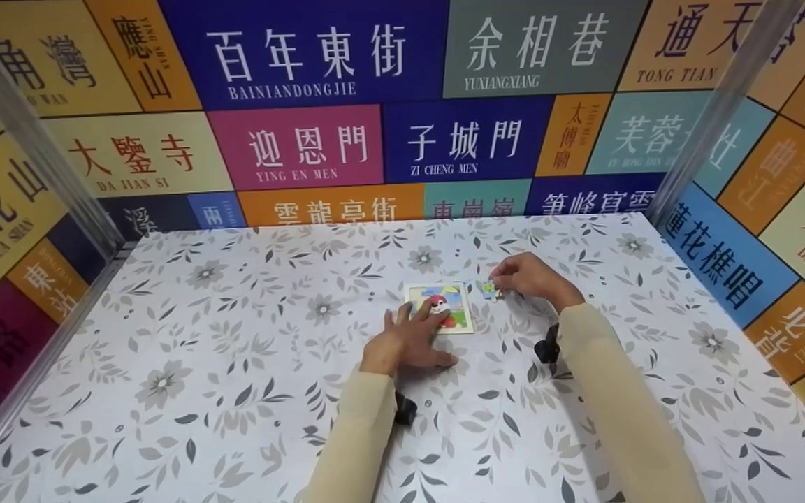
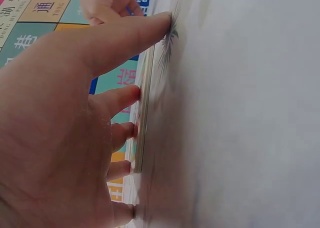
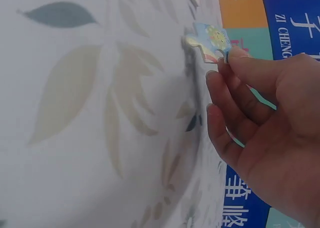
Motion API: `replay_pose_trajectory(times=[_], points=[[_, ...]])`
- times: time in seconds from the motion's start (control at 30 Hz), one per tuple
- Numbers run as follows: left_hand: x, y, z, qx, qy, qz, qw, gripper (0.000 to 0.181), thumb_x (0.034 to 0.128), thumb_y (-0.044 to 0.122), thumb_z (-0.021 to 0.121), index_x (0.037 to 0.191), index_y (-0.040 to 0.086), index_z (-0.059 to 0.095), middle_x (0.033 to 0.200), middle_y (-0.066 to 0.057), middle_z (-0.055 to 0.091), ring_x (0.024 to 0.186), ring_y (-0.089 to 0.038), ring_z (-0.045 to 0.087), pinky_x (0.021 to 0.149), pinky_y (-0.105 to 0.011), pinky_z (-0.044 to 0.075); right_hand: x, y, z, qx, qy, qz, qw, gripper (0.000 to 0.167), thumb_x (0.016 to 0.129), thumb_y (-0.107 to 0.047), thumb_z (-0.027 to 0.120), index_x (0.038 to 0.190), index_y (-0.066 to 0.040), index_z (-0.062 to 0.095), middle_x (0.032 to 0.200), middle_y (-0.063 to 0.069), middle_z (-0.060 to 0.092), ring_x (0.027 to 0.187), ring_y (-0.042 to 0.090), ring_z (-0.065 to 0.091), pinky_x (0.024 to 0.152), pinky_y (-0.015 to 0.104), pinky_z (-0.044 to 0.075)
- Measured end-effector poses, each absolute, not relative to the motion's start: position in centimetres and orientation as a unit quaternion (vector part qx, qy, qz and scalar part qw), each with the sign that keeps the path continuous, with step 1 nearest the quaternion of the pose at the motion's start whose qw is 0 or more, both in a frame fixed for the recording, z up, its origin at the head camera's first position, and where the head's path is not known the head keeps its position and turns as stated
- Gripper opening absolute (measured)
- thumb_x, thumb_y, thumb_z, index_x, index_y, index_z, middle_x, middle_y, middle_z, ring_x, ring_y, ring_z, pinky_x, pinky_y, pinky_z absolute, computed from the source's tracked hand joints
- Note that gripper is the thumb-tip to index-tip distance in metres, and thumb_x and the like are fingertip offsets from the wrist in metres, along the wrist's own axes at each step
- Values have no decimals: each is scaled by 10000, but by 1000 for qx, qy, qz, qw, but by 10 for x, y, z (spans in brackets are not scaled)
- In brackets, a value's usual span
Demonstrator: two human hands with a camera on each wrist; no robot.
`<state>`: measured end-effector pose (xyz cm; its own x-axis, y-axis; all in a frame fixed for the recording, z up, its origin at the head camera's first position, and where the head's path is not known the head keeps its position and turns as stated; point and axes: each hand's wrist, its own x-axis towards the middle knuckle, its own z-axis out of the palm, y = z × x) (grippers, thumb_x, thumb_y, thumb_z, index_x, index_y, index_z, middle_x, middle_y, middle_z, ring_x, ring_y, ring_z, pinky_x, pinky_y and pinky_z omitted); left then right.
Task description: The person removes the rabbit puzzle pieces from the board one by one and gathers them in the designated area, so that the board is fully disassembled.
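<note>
A small square picture board with a pale frame (image 1: 471, 320) lies on the table; it shows a red and white figure on green. My left hand (image 1: 413, 341) rests with spread fingers over its left and lower part, the thumb on the cloth below it. In the left wrist view, fingertips of the left hand (image 2: 65, 108) touch the board's edge (image 2: 145, 108). To the board's right, my right hand (image 1: 530, 276) pinches a light blue puzzle piece (image 1: 488, 290). The right wrist view shows that piece (image 3: 214, 40), with a yellow shape on it, between thumb and fingertips of the right hand (image 3: 265, 103).
A white cloth with grey flowers and leaves covers the table (image 1: 200, 349). Behind and beside it stand panels (image 1: 291, 147) of coloured blocks with lettering. Metal posts (image 1: 717, 105) rise at the back corners. Dark straps or devices (image 1: 548, 347) sit at both wrists.
</note>
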<state>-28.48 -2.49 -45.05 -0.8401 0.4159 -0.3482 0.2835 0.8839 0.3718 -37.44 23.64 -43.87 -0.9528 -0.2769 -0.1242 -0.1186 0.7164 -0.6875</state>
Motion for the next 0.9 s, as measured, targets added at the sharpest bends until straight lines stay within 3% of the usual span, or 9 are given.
replay_pose_trajectory(times=[0.13,0.33,0.5,0.9], points=[[-285,-25,-451,187,944,161,217,875,881,583,649,1603,326,227,1716,12,60,1581,-330,-3,1253,-614,-24,-372,235,-443,-97,930,-340,100,228,990,-127,610,1125,30,706,1078,193,718,902,177,600,791,276,470],[-285,-26,-452,187,945,164,213,870,879,577,653,1600,325,238,1716,11,59,1581,-330,-3,1251,-617,-29,-370,230,-443,-68,933,-335,113,253,1018,-178,573,1161,-6,693,1159,180,694,1054,271,626,946,419,503],[-283,-27,-452,196,946,164,198,867,874,566,668,1596,309,262,1714,-6,78,1577,-350,30,1243,-640,1,-370,227,-441,-69,937,-321,115,268,1026,-197,554,1163,-17,699,1178,186,689,1110,309,625,981,465,500],[-283,-26,-448,195,944,178,199,860,882,513,686,1598,290,265,1711,-34,95,1576,-361,21,1244,-641,7,-374,200,-436,-81,941,-311,103,266,1020,-194,558,1166,-20,694,1194,176,686,957,240,610,865,391,507]])
